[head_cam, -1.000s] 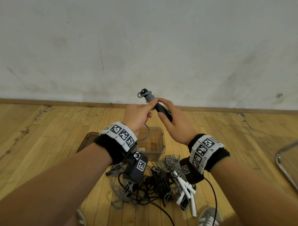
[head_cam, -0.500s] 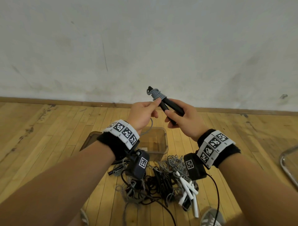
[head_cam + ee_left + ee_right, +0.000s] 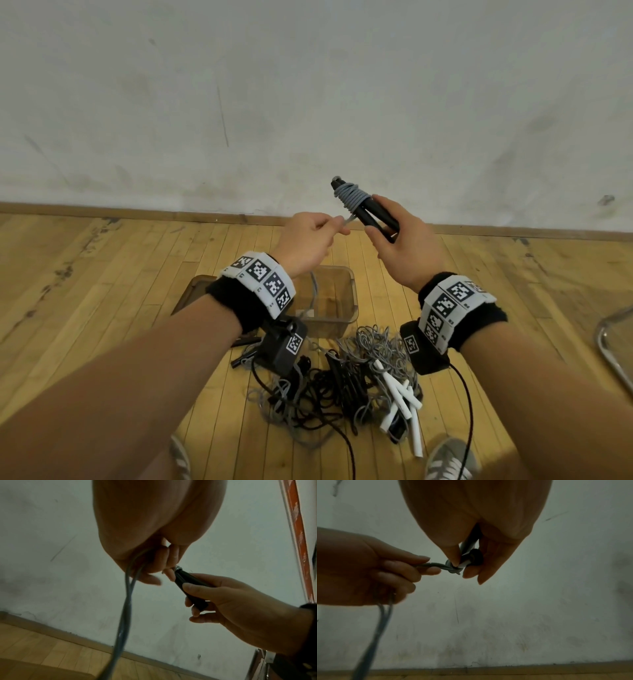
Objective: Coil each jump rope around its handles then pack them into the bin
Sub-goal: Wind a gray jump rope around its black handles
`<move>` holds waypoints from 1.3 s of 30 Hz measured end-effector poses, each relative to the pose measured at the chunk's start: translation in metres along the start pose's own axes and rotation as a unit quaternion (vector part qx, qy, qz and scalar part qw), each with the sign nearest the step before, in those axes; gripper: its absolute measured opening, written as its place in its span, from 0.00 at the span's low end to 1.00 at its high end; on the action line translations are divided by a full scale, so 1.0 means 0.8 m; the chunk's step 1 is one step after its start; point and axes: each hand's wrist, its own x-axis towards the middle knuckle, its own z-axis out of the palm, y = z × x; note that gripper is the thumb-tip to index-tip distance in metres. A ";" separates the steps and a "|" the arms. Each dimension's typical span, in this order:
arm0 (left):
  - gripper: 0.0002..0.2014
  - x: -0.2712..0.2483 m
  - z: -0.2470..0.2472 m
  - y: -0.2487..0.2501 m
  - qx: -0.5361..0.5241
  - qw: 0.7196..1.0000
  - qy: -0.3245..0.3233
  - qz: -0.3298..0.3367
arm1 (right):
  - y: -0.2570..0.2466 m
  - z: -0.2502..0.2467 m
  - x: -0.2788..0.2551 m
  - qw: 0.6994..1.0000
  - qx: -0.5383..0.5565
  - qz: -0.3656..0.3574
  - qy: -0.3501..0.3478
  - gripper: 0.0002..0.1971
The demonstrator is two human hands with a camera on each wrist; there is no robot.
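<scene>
My right hand (image 3: 394,236) grips two black jump-rope handles (image 3: 375,214) held together, tips pointing up and left. Several turns of grey rope (image 3: 351,195) are wound around their upper end. My left hand (image 3: 308,240) pinches the doubled grey rope (image 3: 435,565) just left of the handles; the rope (image 3: 125,608) hangs down from it toward the clear plastic bin (image 3: 346,308) on the floor. In the left wrist view the right hand (image 3: 231,601) wraps the handles (image 3: 190,588). The bin holds only the hanging rope end.
A tangled pile of black and grey ropes (image 3: 329,383) with white handles (image 3: 400,397) lies on the wooden floor in front of the bin. A brown lid (image 3: 191,291) sits left of the bin. A metal frame (image 3: 613,346) is at right. My shoes (image 3: 448,459) are below.
Both hands have shifted right and slightly up with the handles. More grey turns sit on the handles, and the left hand has come off the handles to pull the rope leftward.
</scene>
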 end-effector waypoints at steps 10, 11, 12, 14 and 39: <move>0.14 -0.005 0.007 0.024 -0.114 0.991 -0.024 -0.064 | -0.010 -0.003 -0.006 0.996 -0.083 -0.030 0.023 0.28; 0.14 -0.006 0.007 0.024 -0.092 0.994 -0.024 -0.050 | -0.009 -0.003 -0.006 0.996 -0.085 -0.030 0.024 0.27; 0.14 -0.008 0.007 0.023 -0.071 0.996 -0.019 -0.042 | -0.009 -0.003 -0.006 0.995 -0.087 -0.030 0.023 0.27; 0.14 -0.007 0.008 0.015 -0.051 0.998 -0.018 -0.043 | -0.007 -0.002 -0.006 0.995 -0.090 -0.027 0.022 0.26; 0.23 -0.003 -0.001 0.014 -0.143 0.987 0.066 -0.042 | -0.015 0.020 -0.016 0.992 0.050 -0.113 -0.016 0.31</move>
